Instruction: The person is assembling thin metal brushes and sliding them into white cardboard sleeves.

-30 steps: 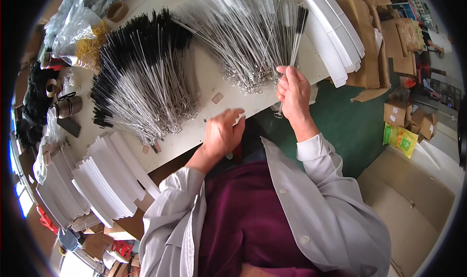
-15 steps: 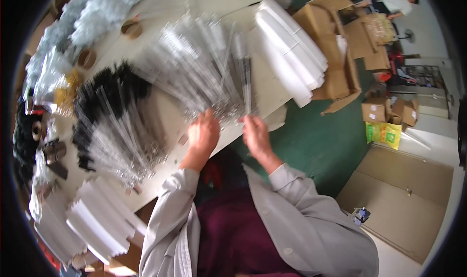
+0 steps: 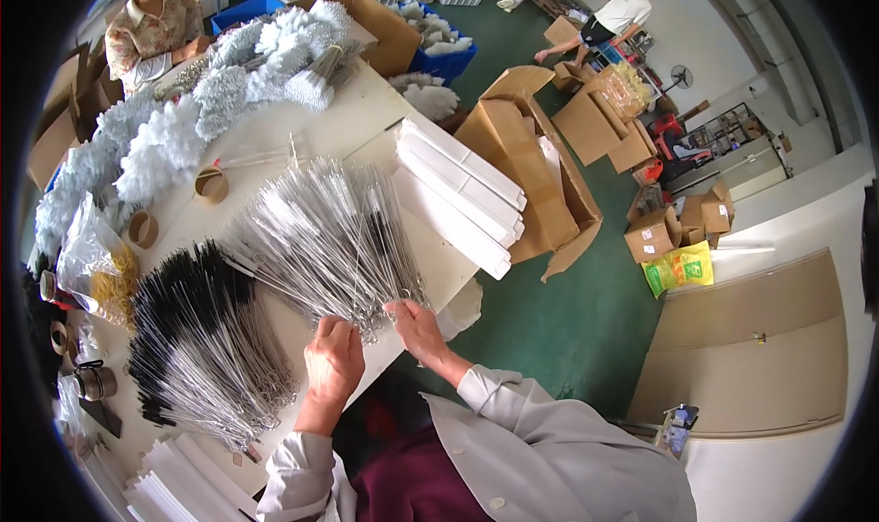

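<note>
A fanned pile of thin wire-handled brushes with pale bristles (image 3: 320, 224) lies on the table, its looped wire ends toward me. My left hand (image 3: 334, 362) is closed at the left of those ends, fingertips pressed together; whatever is between them is hidden. My right hand (image 3: 419, 330) pinches at the looped wire ends on the right side of the pile. To the left lies a second fanned pile, black-bristled wire brushes (image 3: 197, 330), which neither hand touches.
White folded card strips (image 3: 458, 197) lie right of the pale pile, before an open cardboard box (image 3: 536, 169). Tape rolls (image 3: 211, 185), a clear bag (image 3: 92, 256) and fluffy pale bundles (image 3: 174, 146) occupy the table's left and far side. A person (image 3: 151, 27) sits beyond; another (image 3: 623, 14) stands farther right.
The view has swung up, bringing the far table side and a seated person into sight. Both hands remain near the pale brushes' looped ends, the right one now closer in against them.
</note>
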The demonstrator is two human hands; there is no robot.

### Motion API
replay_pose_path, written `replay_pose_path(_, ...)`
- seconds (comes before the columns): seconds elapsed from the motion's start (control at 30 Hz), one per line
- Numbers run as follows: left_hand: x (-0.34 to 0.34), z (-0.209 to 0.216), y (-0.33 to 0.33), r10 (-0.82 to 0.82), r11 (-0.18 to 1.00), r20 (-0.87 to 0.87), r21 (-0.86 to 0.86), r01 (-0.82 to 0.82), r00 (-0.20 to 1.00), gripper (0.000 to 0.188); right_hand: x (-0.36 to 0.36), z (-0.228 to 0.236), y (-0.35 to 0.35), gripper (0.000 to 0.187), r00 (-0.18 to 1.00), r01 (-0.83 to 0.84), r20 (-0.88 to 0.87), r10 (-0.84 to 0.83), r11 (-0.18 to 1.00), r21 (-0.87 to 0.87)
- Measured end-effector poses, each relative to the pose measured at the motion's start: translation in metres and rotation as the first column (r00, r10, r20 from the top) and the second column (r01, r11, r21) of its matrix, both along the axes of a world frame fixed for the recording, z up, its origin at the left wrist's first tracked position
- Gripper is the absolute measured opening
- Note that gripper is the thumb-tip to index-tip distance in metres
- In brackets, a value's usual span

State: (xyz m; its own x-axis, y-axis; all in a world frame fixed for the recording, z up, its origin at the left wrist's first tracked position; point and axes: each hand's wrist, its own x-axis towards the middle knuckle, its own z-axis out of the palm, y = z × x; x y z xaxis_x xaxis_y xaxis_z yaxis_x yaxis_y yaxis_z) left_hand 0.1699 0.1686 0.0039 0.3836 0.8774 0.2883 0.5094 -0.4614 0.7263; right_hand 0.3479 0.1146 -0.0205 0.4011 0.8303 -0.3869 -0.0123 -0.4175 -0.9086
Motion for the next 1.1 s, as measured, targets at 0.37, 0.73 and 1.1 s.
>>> replay_pose_path(0.37, -0.065, 0.180, 0.041, 0.157, 0.981, 0.580, -0.186, -0.057, 0.799, 0.008, -0.004, -0.009, 0.021, 0.030, 1.000, -0.005, -0.025, 0.011, 0.973, 0.232)
replay_pose_path(0.73, -0.070, 0.199, 0.006, 0.033, 0.802, 0.655, -0.468, 0.372, 0.755, 0.003, -0.056, 0.120, 0.050, 0.030, 0.896, -0.373, 0.014, 0.444, 0.735, 0.567)
replay_pose_path(1.1, -0.122, 0.169, 0.000, 0.241, 0.795, 0.592, -0.575, 0.193, 0.769, 0.013, -0.096, 0.104, 0.021, 0.034, 0.449, -0.580, -0.593, 0.669, 0.723, 0.376)
